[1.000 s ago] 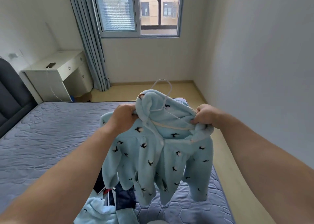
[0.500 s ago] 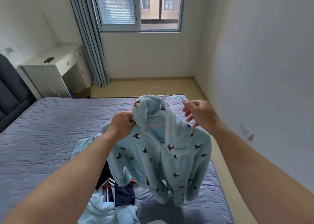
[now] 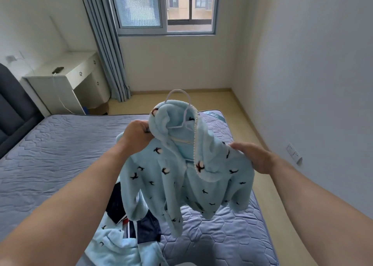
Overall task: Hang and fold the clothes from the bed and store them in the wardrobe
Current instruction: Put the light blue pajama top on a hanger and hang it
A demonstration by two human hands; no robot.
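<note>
— Grey-blue quilted bed point(image 3: 60, 154) fills the lower half. And over it?
— A pale fleece jacket point(image 3: 171, 181) with a bird print, held up at centre; a heap of clothes point(image 3: 141, 229) lies on the bed at 6 o'clock.
— The hands?
— The left hand point(image 3: 137, 136), at the jacket's 10 o'clock, grips its shoulder. The right hand point(image 3: 254, 156), at 3 o'clock, rests flat on the other shoulder. The white hanger point(image 3: 177, 93) hook pokes out at 12.

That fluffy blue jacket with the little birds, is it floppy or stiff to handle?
Probably floppy: the jacket sags off the hanger, sleeves dangling. Likely light, since the left hand holds it up at one shoulder while the right hand only rests on the other.
</note>
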